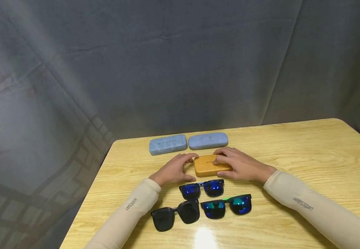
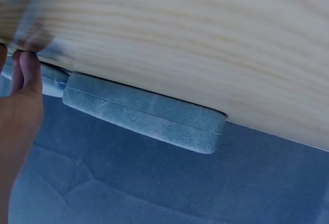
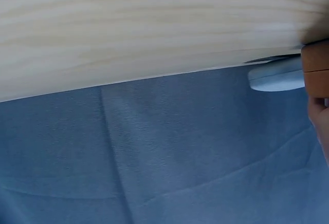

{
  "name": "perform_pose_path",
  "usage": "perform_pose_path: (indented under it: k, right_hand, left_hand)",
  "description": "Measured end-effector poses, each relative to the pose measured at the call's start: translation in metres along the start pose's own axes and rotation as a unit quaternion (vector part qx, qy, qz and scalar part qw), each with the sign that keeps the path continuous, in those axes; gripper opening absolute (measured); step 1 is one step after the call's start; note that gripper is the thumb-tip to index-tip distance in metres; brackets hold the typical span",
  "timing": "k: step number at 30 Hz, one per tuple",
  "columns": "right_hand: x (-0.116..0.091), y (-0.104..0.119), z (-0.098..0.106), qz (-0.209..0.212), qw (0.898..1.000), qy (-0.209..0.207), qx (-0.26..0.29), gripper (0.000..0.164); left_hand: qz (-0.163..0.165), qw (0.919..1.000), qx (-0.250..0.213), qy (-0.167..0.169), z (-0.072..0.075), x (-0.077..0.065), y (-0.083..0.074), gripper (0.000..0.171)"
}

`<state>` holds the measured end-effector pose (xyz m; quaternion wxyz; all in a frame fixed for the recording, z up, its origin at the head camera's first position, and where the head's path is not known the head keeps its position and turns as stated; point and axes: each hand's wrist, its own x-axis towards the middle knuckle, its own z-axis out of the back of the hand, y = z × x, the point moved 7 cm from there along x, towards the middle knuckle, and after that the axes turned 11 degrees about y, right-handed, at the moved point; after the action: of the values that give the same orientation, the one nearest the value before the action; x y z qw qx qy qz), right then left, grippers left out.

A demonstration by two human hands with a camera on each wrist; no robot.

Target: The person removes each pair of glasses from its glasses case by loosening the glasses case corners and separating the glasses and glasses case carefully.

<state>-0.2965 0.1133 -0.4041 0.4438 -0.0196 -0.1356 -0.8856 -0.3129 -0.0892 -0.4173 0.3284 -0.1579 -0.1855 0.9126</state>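
Observation:
An orange glasses case point(image 1: 205, 167), its lid down, lies on the table in front of me. My right hand point(image 1: 240, 165) grips its right end, thumb at the front side and fingers over the top and back. At the case's left end is my left hand point(image 1: 176, 168), its fingertips right at the back left corner and the thumb apart, with a gap between palm and case. Just below the case lie sunglasses with blue lenses point(image 1: 213, 187). In the right wrist view only a corner of the orange case point(image 3: 316, 70) shows beside the fingers.
Two blue-grey glasses cases, a left one point(image 1: 168, 144) and a right one point(image 1: 208, 140), stand side by side near the back edge. Closer to me lie black sunglasses point(image 1: 163, 219) and sunglasses with green-blue lenses point(image 1: 241, 204). A grey curtain point(image 1: 186, 69) hangs behind the wooden table point(image 1: 307, 152).

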Motion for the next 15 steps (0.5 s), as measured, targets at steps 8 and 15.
perform_pose_path:
  k: [8,15]
  right_hand:
    - [-0.021,-0.013,0.005,-0.002,1.000,-0.017,-0.013,0.028]
    - [-0.041,-0.027,0.012,-0.018,0.999,-0.026,-0.024,0.031]
  left_hand:
    - [0.011,0.9999,0.004,-0.003,-0.002,-0.001,0.003,0.068]
    - [-0.008,0.9980,0.063,0.001,-0.005,-0.002,-0.001,0.034]
